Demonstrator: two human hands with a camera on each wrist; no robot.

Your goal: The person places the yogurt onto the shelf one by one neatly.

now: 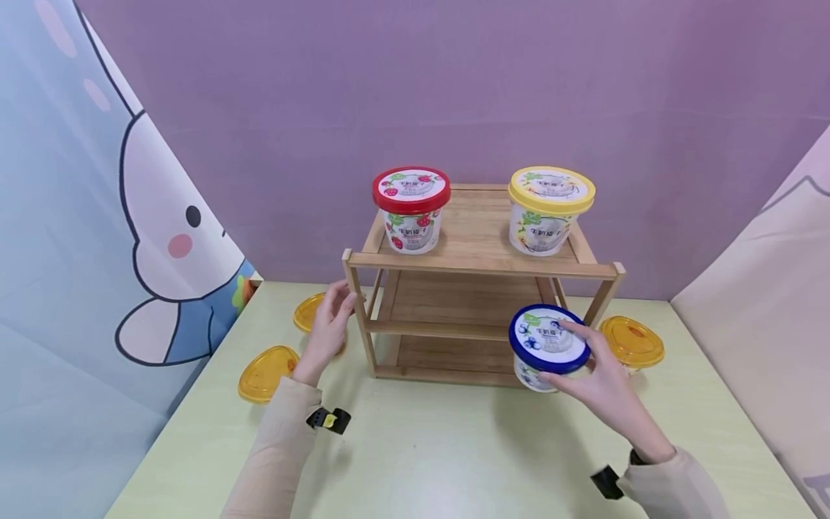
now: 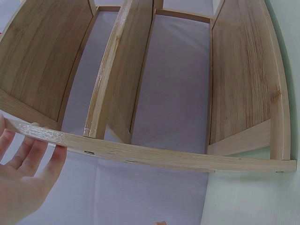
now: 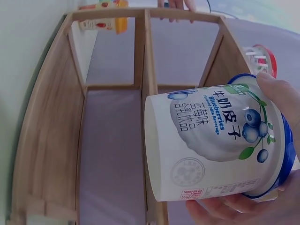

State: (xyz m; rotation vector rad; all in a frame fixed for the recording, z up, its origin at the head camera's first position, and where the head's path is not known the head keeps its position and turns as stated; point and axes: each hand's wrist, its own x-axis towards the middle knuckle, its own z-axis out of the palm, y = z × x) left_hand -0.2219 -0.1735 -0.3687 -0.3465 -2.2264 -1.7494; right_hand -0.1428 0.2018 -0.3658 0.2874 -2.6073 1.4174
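Observation:
My right hand (image 1: 606, 382) grips a white tub with a blue lid (image 1: 551, 339), blueberries printed on its side. Fingers lie over the lid and low on the rim. The tub (image 3: 211, 140) is held in front of the wooden rack (image 1: 483, 330), at its right half, slightly tilted, and its base overlaps the middle shelf's edge in the right wrist view. With my left hand (image 1: 329, 324) I hold the rack's front left post, fingers curled around it; in the left wrist view the fingers (image 2: 49, 168) meet the post (image 2: 126, 151).
On the top shelf stand a red-lidded tub (image 1: 411, 209) at left and a yellow-lidded tub (image 1: 550, 209) at right. Amber-lidded containers stand on the table, two at left (image 1: 267, 373) and one at right (image 1: 632, 342). A purple cloth wall (image 1: 480, 86) rises behind the rack.

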